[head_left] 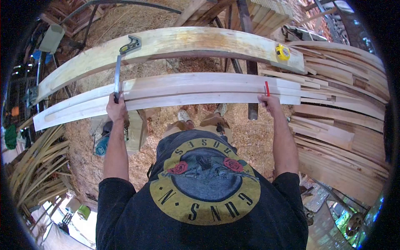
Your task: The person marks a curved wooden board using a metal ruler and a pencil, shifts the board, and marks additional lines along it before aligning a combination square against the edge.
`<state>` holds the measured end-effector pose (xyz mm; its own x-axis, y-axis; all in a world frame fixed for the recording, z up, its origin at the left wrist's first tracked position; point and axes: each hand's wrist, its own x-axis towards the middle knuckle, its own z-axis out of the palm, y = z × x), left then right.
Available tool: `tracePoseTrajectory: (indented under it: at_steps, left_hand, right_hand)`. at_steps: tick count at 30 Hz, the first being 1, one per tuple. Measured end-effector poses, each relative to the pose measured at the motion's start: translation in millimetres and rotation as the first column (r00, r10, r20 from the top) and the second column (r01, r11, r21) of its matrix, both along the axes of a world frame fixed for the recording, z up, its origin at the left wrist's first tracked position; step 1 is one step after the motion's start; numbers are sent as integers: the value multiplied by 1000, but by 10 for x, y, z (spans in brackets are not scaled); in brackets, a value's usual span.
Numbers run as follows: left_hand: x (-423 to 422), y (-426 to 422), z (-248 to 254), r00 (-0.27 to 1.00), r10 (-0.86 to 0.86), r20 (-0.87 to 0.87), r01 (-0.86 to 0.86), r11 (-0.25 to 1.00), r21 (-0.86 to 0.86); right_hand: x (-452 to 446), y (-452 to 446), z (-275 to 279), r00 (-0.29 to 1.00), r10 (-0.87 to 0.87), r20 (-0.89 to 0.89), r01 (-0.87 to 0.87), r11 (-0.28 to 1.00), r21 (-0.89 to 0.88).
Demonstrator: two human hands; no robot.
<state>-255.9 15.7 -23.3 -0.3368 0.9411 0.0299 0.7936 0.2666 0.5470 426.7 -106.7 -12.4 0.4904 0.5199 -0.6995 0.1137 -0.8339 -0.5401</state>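
Observation:
My left hand (116,109) is closed around the dark handle of a try square at the front edge of two pale boards (200,85). The metal blade of the try square (117,75) lies across the boards, pointing away from me. My right hand (271,105) is at the right end of the boards, its fingers closed on a red pencil (267,88) that points up and away. Behind the boards runs a thick timber beam (183,43). On it rest a yellow tape measure (282,52) at the right and a black-and-yellow tool (131,44) at the left.
Stacked planks (341,137) fill the right side, close to the boards' end. A teal power tool (101,146) sits below my left forearm. Thin wood strips (39,162) are heaped at the left. Wood shavings (166,116) cover the floor. A dark metal bar (252,75) passes under the boards.

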Motion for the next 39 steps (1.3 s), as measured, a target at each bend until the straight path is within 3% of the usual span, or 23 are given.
tracePoseTrajectory:
  at_steps: [39]
  left_hand:
    - [-12, -1, -42, 1000, -6, -20, 7, 999, 49]
  right_hand:
    - [-9, -9, -15, 1000, 10, 4, -10, 1000, 9]
